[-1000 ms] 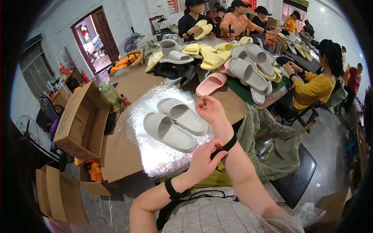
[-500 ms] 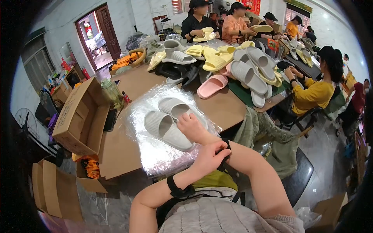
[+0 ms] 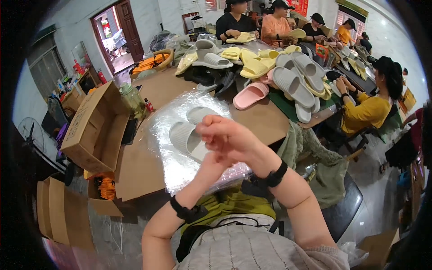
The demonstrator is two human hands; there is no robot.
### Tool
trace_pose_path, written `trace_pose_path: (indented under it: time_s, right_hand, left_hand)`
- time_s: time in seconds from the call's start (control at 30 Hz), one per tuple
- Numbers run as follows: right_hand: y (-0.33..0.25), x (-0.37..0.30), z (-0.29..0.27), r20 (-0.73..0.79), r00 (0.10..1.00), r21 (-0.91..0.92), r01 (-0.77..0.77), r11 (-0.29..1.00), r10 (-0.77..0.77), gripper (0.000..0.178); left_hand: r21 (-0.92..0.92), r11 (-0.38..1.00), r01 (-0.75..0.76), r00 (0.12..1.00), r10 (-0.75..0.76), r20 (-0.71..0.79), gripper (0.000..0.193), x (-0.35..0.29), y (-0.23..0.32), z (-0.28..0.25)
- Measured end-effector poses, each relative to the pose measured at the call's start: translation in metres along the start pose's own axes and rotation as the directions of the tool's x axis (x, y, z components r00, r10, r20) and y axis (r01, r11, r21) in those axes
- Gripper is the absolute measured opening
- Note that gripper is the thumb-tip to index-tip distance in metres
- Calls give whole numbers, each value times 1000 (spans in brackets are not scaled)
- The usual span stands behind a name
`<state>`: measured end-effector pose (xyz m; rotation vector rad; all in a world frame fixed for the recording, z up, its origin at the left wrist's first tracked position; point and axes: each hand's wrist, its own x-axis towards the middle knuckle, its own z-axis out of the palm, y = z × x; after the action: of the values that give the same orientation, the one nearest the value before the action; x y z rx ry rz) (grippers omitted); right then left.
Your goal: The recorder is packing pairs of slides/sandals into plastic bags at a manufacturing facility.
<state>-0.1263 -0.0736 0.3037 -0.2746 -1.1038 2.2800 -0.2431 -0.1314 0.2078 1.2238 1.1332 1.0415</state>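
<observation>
A pair of grey ribbed slippers lies on a stack of clear plastic bags at the table's near edge. Over the slippers, my right hand is raised with its fingers curled in, and I see nothing in them. My left hand meets it from below, near the base of the right palm. The left fingers are mostly hidden behind the right hand, so their state is unclear. Black bands circle both my wrists. My hands cover much of the right slipper.
An open cardboard box stands left on the table, beside a glass jar and a small red bottle. Grey, yellow and pink slippers pile up at the back. Several people work beyond; a person in yellow sits right.
My left hand has let go of the black band on my right wrist and moved to my right palm. My right hand has lifted, its fingers curling. The view has shifted slightly.
</observation>
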Motion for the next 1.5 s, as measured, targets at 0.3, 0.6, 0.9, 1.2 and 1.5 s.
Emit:
trace_pose_path:
  time_s: [0.3, 0.6, 0.9, 1.2, 1.5]
  right_hand:
    - [58, -19, 52, 220, 874, 119, -464, 878, 432, 15]
    - [81, -14, 59, 256, 880, 124, -441, 889, 401, 9]
    - [-4, 15, 7, -139, 900, -221, 379, 899, -413, 5]
    - [-34, 33, -49, -56, 387, -796, 540, 275, -920, 7]
    - [-23, 42, -80, 442, 418, -887, 75, -455, -793, 11]
  left_hand:
    - [-166, 978, 125, 780, 6, 625, 33, 4, 0, 20]
    - [202, 865, -459, 842, 352, 410, 13, -3, 4, 41]
    - [-515, 816, 263, 877, 20, 480, 42, -20, -34, 22]
    - [-475, 876, 79, 865, 176, 469, 52, -33, -20, 46]
    - [-397, 916, 60, 988, 2, 154, 37, -33, -32, 75]
